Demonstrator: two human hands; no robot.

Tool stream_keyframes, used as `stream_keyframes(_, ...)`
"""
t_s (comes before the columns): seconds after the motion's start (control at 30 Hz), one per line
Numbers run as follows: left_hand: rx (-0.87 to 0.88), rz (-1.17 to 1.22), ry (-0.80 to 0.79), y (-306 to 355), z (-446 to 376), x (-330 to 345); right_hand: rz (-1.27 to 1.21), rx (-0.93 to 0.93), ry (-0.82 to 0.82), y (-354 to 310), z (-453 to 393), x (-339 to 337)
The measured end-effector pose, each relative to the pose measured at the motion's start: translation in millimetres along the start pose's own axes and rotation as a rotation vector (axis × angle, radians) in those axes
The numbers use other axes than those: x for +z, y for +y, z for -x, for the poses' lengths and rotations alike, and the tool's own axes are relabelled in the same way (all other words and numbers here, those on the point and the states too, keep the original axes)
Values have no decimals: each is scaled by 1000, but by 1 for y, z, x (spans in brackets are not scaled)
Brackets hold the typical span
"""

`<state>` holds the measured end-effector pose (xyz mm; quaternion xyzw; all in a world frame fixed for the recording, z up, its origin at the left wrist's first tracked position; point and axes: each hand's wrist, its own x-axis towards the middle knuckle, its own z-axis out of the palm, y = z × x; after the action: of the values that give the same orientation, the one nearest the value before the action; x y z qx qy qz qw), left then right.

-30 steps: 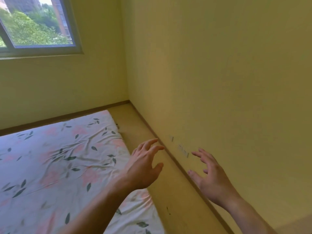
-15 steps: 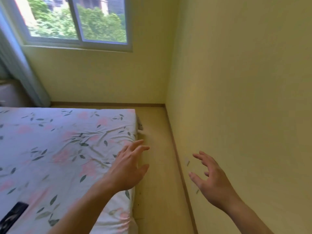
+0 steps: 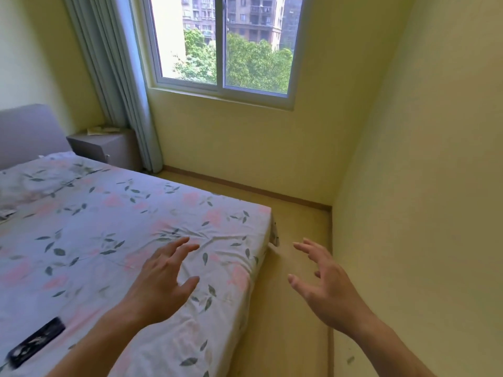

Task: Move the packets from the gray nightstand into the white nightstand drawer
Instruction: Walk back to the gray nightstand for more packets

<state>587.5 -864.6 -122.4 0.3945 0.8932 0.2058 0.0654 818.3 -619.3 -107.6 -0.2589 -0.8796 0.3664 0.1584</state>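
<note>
A gray nightstand (image 3: 114, 151) stands at the far left, between the bed's headboard and the curtain. Pale packets (image 3: 102, 130) lie on its top. My left hand (image 3: 163, 281) hovers above the near corner of the bed, fingers spread and holding nothing. My right hand (image 3: 326, 284) floats over the floor strip beside the wall, fingers spread and empty. Both hands are far from the nightstand. No white nightstand is in view.
A bed with a floral sheet (image 3: 109, 227) fills the left half. A black phone-like object (image 3: 35, 341) lies on it near the front. A narrow wooden floor strip (image 3: 294, 268) runs between bed and yellow wall (image 3: 422, 186). A window (image 3: 226, 42) and curtain (image 3: 119, 77) are at the back.
The view has swung left and up, bringing the window, curtain, headboard and gray nightstand into sight. Both hands stay raised and empty, with fingers spread.
</note>
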Motion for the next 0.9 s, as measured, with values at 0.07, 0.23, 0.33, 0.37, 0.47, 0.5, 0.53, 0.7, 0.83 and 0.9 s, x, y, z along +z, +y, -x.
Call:
stream_keyframes(0.07,19,18,7,15,-51,8,-7,12,13,12,-47,-15)
stream_keyframes(0.23,160,47,22,82,-184,13,0,6,27,48,-148,-55)
stream_keyframes(0.33,230,59,36,124,-257,18,-14,18,39,80,-206,-89)
stream_keyframes(0.37,249,57,45,136,-281,21,-16,20,44,91,-229,-99)
stream_keyframes(0.47,265,49,67,162,-352,35,-26,-1,53,123,-299,-122)
stream_keyframes(0.5,257,44,80,167,-374,40,-30,-15,55,134,-323,-127)
stream_keyframes(0.53,235,44,89,172,-394,46,-34,-28,47,145,-347,-132)
stream_keyframes(0.7,60,62,133,181,-472,64,-80,-111,-80,170,-465,-149)
stream_keyframes(0.83,-113,43,180,170,-514,64,-93,-193,-215,167,-559,-150)
stream_keyframes(0.9,-203,34,210,158,-529,62,-94,-252,-281,164,-598,-145)
